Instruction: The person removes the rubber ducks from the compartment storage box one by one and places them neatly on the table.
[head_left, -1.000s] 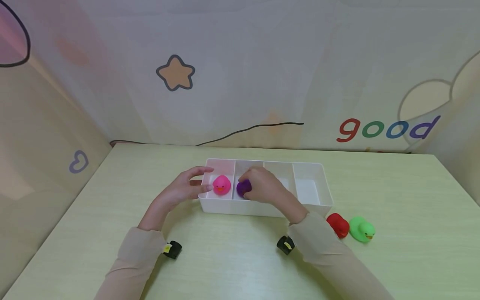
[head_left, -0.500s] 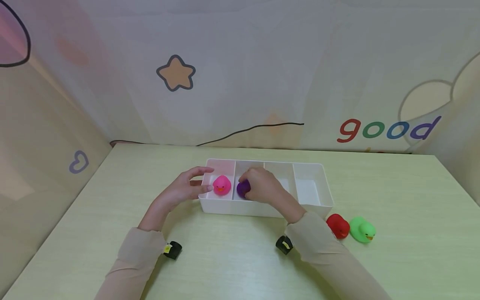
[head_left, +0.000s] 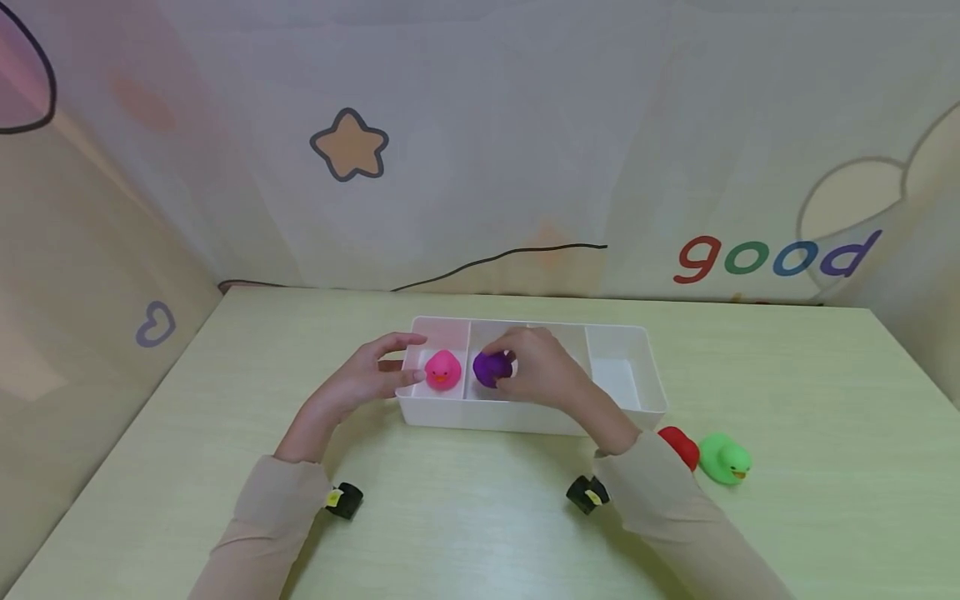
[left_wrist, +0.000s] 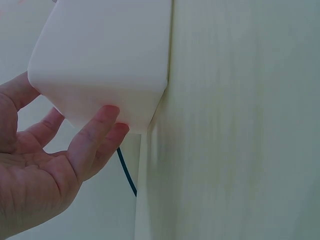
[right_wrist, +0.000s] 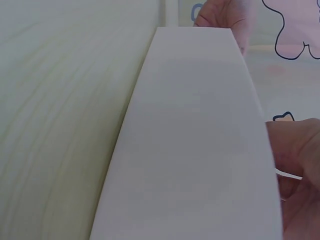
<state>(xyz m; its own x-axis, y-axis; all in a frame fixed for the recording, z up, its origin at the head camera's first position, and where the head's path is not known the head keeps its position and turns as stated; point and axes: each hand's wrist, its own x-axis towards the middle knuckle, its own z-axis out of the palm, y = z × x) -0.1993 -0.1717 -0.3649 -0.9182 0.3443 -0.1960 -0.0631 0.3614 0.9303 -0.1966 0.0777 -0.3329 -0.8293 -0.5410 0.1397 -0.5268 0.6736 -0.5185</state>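
Observation:
A white box (head_left: 480, 414) with a row of compartments stands on the table. My left hand (head_left: 367, 373) holds its left end, thumb and index finger at the rim; in the left wrist view, fingertips rest against the end wall (left_wrist: 95, 97). A pink rubber duck (head_left: 443, 370) sits in the leftmost compartment, facing me. In the second compartment is a purple rubber duck (head_left: 491, 369), partly covered by my right hand (head_left: 546, 371), which has its index finger and thumb around it. The box's front wall (right_wrist: 190, 140) hides the ducks in the right wrist view.
Right of the box, a red rubber duck (head_left: 681, 448), partly hidden by my right sleeve, lies beside a green rubber duck (head_left: 724, 459) on the table (head_left: 465, 517). A printed cloth (head_left: 487, 150) hangs behind the table.
My right hand has shifted a little to the right and more of the purple duck shows between its fingers. The right sleeve covers more of the red duck. The left hand stays still.

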